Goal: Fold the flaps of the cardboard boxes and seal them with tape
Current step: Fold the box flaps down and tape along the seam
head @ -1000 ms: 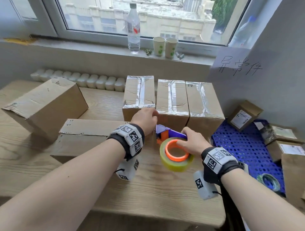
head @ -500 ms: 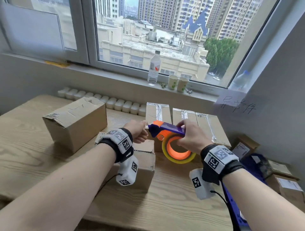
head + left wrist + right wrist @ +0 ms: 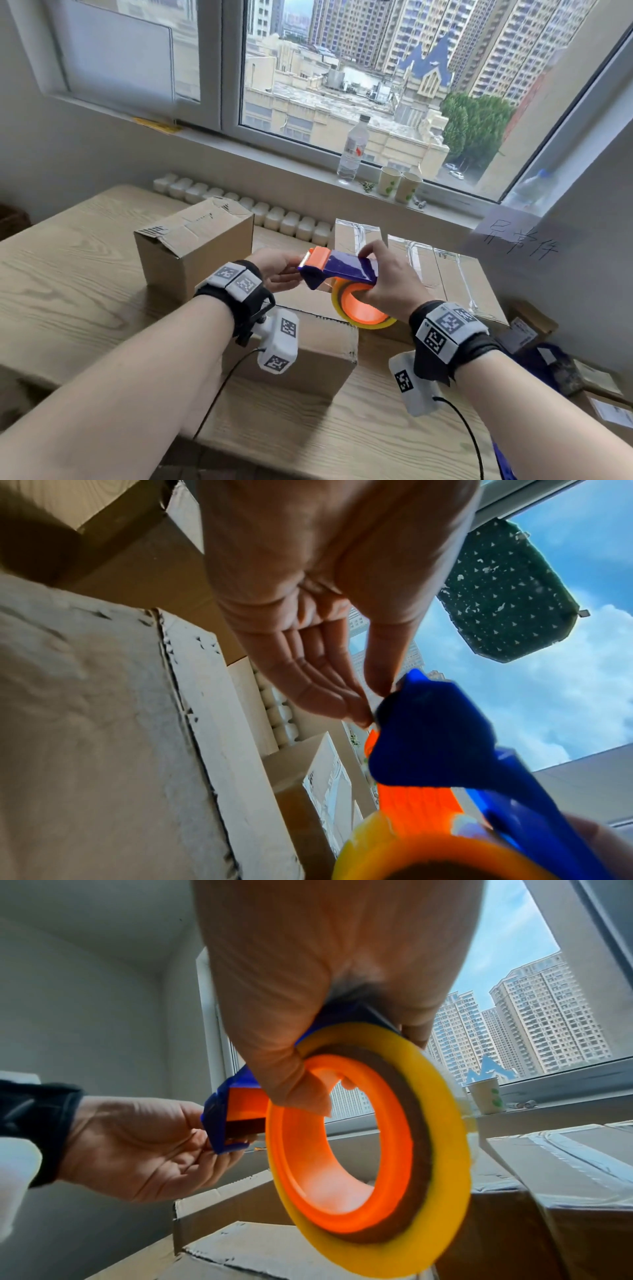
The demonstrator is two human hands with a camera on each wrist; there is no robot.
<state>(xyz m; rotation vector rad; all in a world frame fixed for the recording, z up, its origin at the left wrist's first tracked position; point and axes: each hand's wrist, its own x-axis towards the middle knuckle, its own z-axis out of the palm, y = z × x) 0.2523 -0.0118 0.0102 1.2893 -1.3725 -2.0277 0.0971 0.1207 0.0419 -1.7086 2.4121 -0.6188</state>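
My right hand grips a blue and orange tape dispenser with a yellow tape roll, its thumb hooked into the orange core. It holds the dispenser in the air above a flat, untaped cardboard box at the table's front. My left hand meets the dispenser's nose, where thumb and fingertips pinch the tape end. A taller untaped box stands behind and to the left. Three boxes sealed with clear tape stand at the back right.
A wooden table carries the boxes. On the window sill stand a water bottle and two paper cups. A row of small white containers lines the wall. Small labelled boxes lie low on the right.
Both hands have lifted the dispenser from just over the table to above the flat box. The left hand has closed on its nose. The view has tilted up toward the window.
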